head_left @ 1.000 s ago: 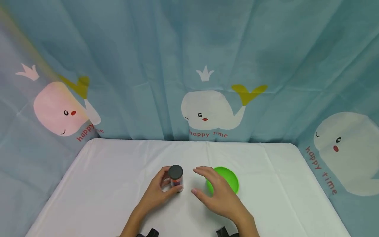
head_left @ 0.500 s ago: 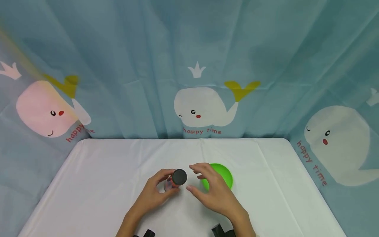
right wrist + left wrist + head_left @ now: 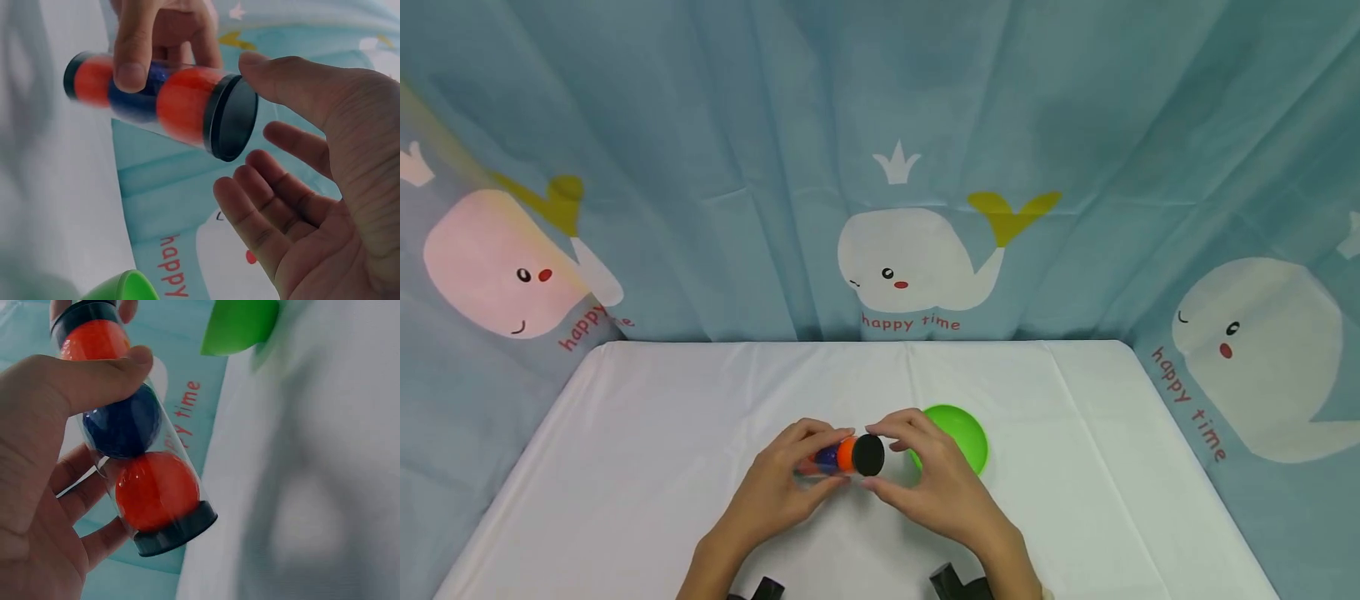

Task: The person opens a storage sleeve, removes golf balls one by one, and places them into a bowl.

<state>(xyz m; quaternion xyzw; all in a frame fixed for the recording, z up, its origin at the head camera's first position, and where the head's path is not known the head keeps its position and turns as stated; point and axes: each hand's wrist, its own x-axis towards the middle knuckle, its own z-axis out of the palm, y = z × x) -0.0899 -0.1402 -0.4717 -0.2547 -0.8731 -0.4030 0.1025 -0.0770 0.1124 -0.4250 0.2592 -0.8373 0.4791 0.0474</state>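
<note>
My left hand [image 3: 778,483] grips a clear tube [image 3: 831,461] that lies tilted toward the right, its thumb on one side and fingers on the other. Inside the tube sit two orange balls and a blue ball [image 3: 122,422], and each end has a black cap [image 3: 239,122]. My right hand [image 3: 942,483] is held at the tube's right end, with its thumb and fingers spread around the cap. In the right wrist view the thumb tip is right at the cap's rim, while the other fingers stand apart from it, loosely bent.
A green bowl [image 3: 966,429] stands on the white table [image 3: 685,400] just behind the right hand. Blue cloth [image 3: 737,167] with printed whales hangs around the table's back and sides. Black camera mounts [image 3: 951,581] show near the wrists.
The left hand has tipped the tube from upright to nearly sideways, its cap now facing right. The right hand has come closer, around that cap. The head view has shifted slightly.
</note>
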